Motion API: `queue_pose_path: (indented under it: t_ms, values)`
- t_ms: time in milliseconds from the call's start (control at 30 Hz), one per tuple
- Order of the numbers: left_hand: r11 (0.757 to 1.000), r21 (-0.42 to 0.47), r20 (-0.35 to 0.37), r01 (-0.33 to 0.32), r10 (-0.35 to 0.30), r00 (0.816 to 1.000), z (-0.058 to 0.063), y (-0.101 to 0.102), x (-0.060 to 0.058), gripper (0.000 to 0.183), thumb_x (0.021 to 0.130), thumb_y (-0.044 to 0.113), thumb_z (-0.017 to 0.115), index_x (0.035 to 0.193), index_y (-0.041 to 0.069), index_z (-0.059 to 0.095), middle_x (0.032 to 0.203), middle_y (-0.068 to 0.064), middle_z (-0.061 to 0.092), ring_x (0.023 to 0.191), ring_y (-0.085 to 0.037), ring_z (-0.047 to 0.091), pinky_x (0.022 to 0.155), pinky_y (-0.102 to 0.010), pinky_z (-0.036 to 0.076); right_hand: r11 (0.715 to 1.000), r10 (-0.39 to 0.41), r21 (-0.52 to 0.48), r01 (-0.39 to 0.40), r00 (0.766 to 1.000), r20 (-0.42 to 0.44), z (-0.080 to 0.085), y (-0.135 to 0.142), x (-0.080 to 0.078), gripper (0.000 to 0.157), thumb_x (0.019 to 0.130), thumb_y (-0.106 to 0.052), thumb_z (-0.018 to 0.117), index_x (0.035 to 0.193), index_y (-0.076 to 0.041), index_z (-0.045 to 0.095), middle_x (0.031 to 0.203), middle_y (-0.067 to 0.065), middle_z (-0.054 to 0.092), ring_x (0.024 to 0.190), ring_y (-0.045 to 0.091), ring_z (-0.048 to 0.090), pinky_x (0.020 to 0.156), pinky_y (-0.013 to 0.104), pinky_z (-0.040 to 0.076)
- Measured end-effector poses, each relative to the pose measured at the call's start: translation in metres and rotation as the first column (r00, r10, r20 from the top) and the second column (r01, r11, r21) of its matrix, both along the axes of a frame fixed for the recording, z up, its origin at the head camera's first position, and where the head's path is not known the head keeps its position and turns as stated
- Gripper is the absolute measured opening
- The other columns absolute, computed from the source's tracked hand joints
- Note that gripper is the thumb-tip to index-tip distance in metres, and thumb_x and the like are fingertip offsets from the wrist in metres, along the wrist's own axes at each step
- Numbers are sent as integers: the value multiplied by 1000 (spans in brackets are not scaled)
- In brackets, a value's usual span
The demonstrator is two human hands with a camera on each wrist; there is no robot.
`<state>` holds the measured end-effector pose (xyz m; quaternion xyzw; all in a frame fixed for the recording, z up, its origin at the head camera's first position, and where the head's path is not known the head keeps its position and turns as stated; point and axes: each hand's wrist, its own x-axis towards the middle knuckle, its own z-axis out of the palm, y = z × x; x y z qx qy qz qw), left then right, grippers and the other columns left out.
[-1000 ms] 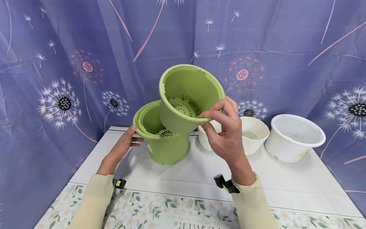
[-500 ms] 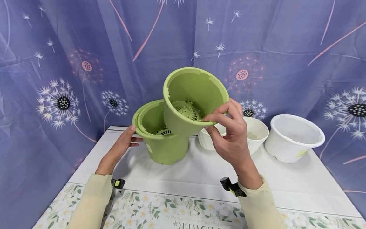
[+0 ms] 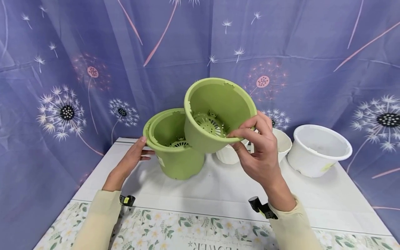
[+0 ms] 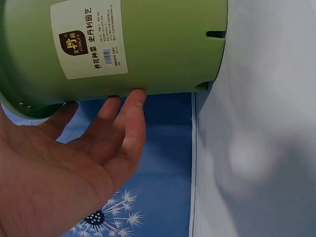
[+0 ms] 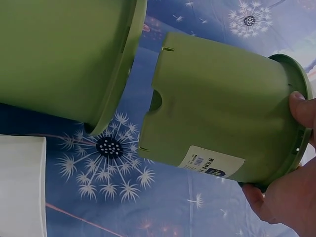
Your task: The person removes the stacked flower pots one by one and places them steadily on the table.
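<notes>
My right hand [image 3: 261, 151] pinches the near right rim of a green plastic flower pot [image 3: 200, 137], thumb outside and fingers over the edge. This pot hangs tilted in the air, its slotted bottom visible inside. Lower left, another green flower pot [image 3: 181, 163] stands on the table, with a second rim showing just inside its own. In the right wrist view a gap separates the raised pot [image 5: 217, 108] from the standing one [image 5: 54, 54]. My left hand [image 3: 129, 160] touches the standing pot's left side, thumb at the rim. The left wrist view shows the fingertips [image 4: 137, 95] against its wall, below a paper label [image 4: 89, 39].
Two white ribbed pots, one the left ribbed pot [image 3: 228, 156] and one the right ribbed pot [image 3: 283, 140], stand partly behind my right hand. Farther right is a smooth white pot [image 3: 312, 163]. A blue dandelion curtain [image 3: 175, 41] closes off the back of the white table [image 3: 218, 187].
My right hand has carried the raised pot rightward and slightly down, farther from the standing pot. My left hand and the standing pot have stayed nearly still.
</notes>
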<state>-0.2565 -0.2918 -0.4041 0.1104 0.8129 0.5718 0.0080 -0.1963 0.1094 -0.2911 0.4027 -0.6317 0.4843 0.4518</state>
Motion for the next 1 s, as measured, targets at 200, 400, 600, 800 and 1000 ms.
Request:
queue_pose_path:
  t_ms: [200,400,600,800,1000]
  values:
    - [1000,-7,6,-6,6,1000,0,1,0,75,113,58,23,162,2,34,151,-26,49,128,-48,61,100,-48,56,1000,-9,13,9,1000,7,-2,4,2,23,95,-25,80,83,-5,79,87,13,58,121,58,48,117,61,27]
    - [1000,-11,6,-3,3,1000,0,1,0,75,113,59,23,162,3,34,152,-25,47,128,-48,61,98,-45,57,1000,-9,15,9,1000,7,-4,9,3,28,96,-30,79,84,-5,79,88,14,59,124,59,47,118,62,27]
    - [1000,-18,7,-1,1,1000,1,0,0,76,113,59,22,164,4,32,153,-26,47,129,-48,60,100,-49,56,1000,-9,3,9,1000,-3,-4,13,6,35,98,-35,78,81,-4,78,86,14,58,123,60,46,119,64,27]
    - [1000,-22,1,3,-3,1000,2,0,1,75,113,58,22,165,5,31,154,-26,47,127,-45,62,100,-53,55,1000,-12,9,12,1000,-2,-4,20,9,33,97,-35,79,81,-5,78,85,14,57,124,60,46,119,65,26]
    - [1000,-26,-6,7,-7,1000,1,0,1,75,113,58,21,163,4,33,153,-25,48,117,-23,68,98,-47,56,1000,-17,18,17,1000,8,-5,26,13,37,97,-37,78,81,-5,78,85,14,57,125,59,45,118,60,30]
